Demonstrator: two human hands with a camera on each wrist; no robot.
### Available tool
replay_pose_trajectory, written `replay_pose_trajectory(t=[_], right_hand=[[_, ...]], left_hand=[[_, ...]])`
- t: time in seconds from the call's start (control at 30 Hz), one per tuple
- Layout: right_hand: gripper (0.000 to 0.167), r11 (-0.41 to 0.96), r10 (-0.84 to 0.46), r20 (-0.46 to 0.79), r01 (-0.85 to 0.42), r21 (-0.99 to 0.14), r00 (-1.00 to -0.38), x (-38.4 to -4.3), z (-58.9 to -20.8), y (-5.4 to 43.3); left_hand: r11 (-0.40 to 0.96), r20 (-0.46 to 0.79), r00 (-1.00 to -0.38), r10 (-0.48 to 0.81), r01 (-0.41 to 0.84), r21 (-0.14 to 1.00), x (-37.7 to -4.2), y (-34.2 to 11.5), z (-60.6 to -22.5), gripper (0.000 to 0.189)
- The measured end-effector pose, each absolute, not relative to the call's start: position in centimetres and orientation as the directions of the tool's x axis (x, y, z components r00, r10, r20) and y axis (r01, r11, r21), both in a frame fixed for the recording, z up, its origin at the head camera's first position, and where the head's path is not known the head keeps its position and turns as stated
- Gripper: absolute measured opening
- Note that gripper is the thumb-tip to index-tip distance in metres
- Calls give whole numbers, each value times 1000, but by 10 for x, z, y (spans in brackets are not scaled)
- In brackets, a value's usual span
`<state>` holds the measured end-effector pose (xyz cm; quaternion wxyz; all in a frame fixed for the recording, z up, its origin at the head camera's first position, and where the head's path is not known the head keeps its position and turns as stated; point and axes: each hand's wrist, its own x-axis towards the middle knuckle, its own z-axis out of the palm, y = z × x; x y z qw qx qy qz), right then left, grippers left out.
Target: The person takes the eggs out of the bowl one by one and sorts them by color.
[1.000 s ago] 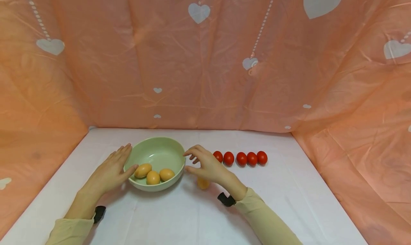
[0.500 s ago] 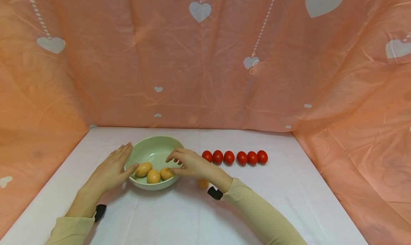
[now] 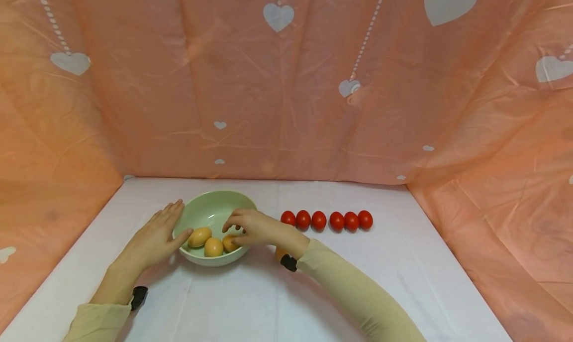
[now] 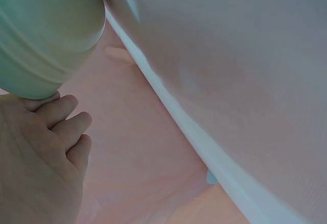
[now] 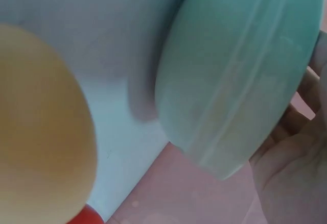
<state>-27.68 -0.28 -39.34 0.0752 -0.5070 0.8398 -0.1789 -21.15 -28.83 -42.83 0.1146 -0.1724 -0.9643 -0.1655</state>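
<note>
A pale green bowl (image 3: 218, 202) on the white table holds several tan-yellow eggs, including a left egg (image 3: 199, 237), a middle egg (image 3: 213, 247) and a right egg (image 3: 229, 243). My left hand (image 3: 154, 240) lies against the bowl's left side with straight fingers, its thumb over the rim. Over the right rim reaches my right hand (image 3: 257, 228), fingers loosely bent inside the bowl. Its thumb is at the right egg, partly hiding it; I see no finger curled round that egg. In the right wrist view the bowl's wall (image 5: 230, 81) hides the fingertips.
Beneath the right forearm another egg (image 3: 280, 253) lies on the table, partly covered by the wrist and black strap. Several glossy red ovals (image 3: 319, 221), like cherry tomatoes, form a row to the bowl's right. Orange cloth (image 3: 277, 108) with pale hearts surrounds the table.
My right hand has moved left from beside the bowl to over its right rim and down to the right egg. The left hand stays at the bowl's side.
</note>
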Motion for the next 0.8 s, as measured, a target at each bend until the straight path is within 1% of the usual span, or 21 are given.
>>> replay_pose_trajectory(t=[0.13,0.33,0.8], right_hand=[[29,427,-886,16,-831,-355,-463,-280,-392,-8],[28,458,-881,-43,-828,-324,-470,-286,-394,-14],[26,473,-880,-99,-836,-279,-464,-290,-395,-22]], left_hand=[[887,274,-917,291,366,283,-210,-288,-427,82],[883,282,-912,296,374,283,-210,-288,-427,81],[882,280,-913,297,375,286,-211,-288,-428,82]])
